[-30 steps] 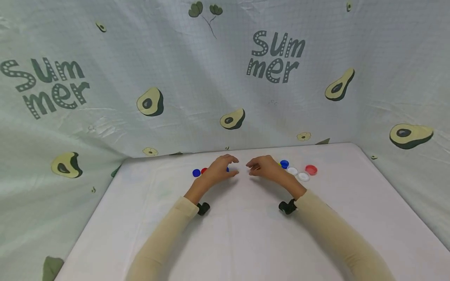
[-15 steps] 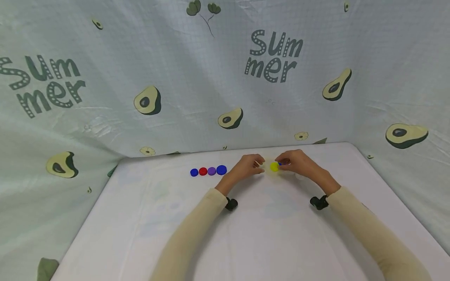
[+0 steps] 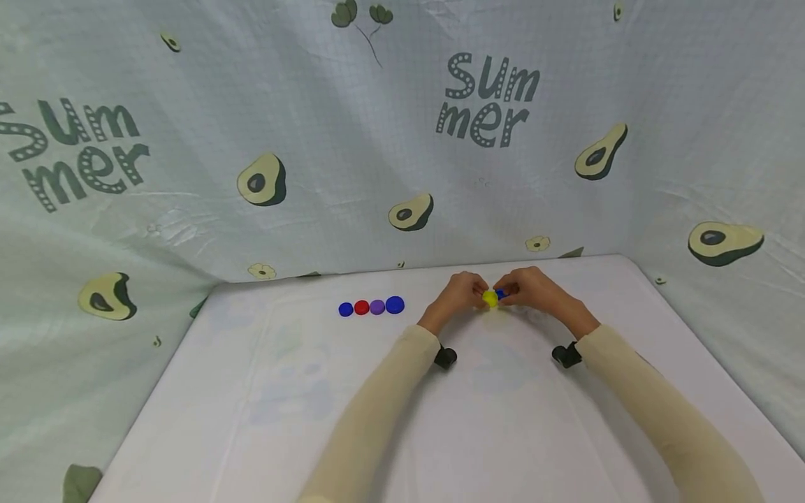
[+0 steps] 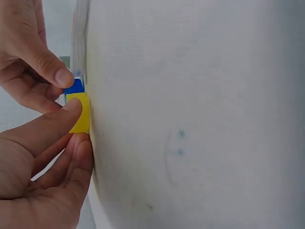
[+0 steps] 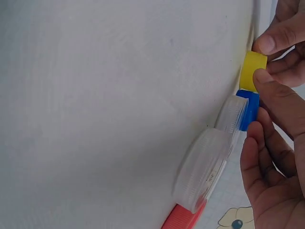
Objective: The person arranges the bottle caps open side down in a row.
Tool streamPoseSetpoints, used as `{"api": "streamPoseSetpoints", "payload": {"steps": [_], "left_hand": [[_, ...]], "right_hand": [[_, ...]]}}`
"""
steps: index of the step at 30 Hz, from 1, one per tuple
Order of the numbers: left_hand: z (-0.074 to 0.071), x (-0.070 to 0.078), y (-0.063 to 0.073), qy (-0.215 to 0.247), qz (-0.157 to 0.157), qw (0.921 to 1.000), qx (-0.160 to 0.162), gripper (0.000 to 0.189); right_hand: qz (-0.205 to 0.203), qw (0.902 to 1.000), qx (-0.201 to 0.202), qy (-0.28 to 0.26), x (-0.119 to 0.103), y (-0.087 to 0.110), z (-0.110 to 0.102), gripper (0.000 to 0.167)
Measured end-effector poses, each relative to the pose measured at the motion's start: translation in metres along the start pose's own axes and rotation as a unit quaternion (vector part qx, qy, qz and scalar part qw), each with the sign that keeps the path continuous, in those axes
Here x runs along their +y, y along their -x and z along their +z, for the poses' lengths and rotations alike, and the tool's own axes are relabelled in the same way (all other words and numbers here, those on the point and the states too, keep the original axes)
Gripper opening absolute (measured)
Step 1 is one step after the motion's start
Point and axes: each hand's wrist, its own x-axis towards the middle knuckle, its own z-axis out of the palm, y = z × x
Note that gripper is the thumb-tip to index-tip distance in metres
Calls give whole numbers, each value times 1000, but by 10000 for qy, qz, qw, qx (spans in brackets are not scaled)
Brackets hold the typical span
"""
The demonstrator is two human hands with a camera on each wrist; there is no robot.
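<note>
A small yellow bottle cap [image 3: 490, 299] stands near the back of the white table, touching or very close to a blue bottle cap [image 4: 75, 86]. My left hand [image 3: 462, 291] pinches the yellow cap from the left; in the left wrist view its thumb lies across the cap's face, fingers curled below. From the right, my right hand [image 3: 534, 288] has its curled thumb and fingers around the blue cap. In the right wrist view that thumb's tip overlaps the yellow cap's edge, and the fingers sit beside the blue cap [image 5: 249, 110]. Both caps are partly covered.
To the left lies a row of caps: blue [image 3: 346, 309], red [image 3: 361, 307], purple [image 3: 377, 307] and larger blue [image 3: 395, 304]. Beyond the right hand, two clear ridged lids [image 5: 204, 167] and a red lid [image 5: 183, 218] follow in line. A printed cloth [image 3: 327, 140] hangs behind the table.
Both hands moved right from mid-table, away from the left row. The right hand reached the blue cap first; in the last half second the left hand came up to the yellow cap.
</note>
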Motion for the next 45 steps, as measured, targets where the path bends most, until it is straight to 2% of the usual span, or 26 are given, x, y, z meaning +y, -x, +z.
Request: {"api": "streamPoseSetpoints", "payload": {"steps": [4, 14, 20, 27, 31, 39, 45], "left_hand": [[-1, 2, -1, 132, -89, 9998, 83, 28], [0, -4, -1, 132, 73, 9996, 227, 23], [0, -4, 2, 217, 118, 9987, 437, 24], [-4, -1, 8, 363, 387, 9965, 649, 22], [-5, 0, 10, 442, 521, 9951, 712, 21], [-8, 0, 14, 459, 610, 9941, 773, 22], [-11, -1, 19, 654, 664, 9925, 795, 24]], "right_hand": [[-72, 10000, 18, 23, -1, -4, 0, 28], [-57, 9999, 154, 16, -4, -6, 5, 24], [-113, 9991, 348, -215, -6, -1, 4, 23], [-77, 9973, 569, -450, -11, 4, 1, 23], [-117, 9968, 683, -386, -12, 5, 2, 24], [-285, 9943, 934, -421, -13, 6, 5, 25], [-346, 9925, 1032, -556, -16, 6, 6, 25]]}}
